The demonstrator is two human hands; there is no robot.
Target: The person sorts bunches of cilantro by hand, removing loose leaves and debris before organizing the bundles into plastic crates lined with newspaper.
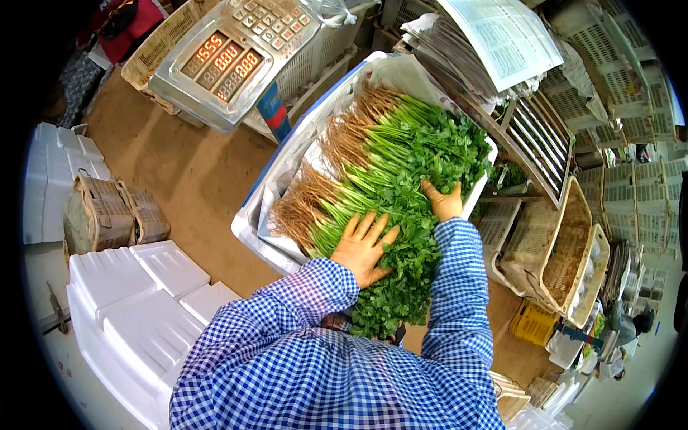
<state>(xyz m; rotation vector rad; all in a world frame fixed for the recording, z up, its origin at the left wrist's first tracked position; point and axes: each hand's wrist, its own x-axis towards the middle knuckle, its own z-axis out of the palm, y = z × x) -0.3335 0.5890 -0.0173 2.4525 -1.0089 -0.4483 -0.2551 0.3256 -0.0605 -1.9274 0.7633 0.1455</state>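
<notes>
Bunches of fresh coriander [401,165] lie in rows in a white foam box [247,233] lined with newspaper [398,72]. Their brown roots point to the upper left and the green leaves to the lower right. My left hand [362,249] lies flat on the near bunch, fingers spread over stems and leaves. At the leafy end, close to the right wall of the box, my right hand [444,201] touches the leaves with its thumb held apart; its other fingers are partly hidden.
A metal weighing scale display [222,61] with lit red digits stands beyond the box. A newspaper stack [494,50] is at the back right, near a slatted rack [534,136]. Plastic crates [534,251] stand at right, white foam boxes [136,301] at left, baskets [104,208] behind them.
</notes>
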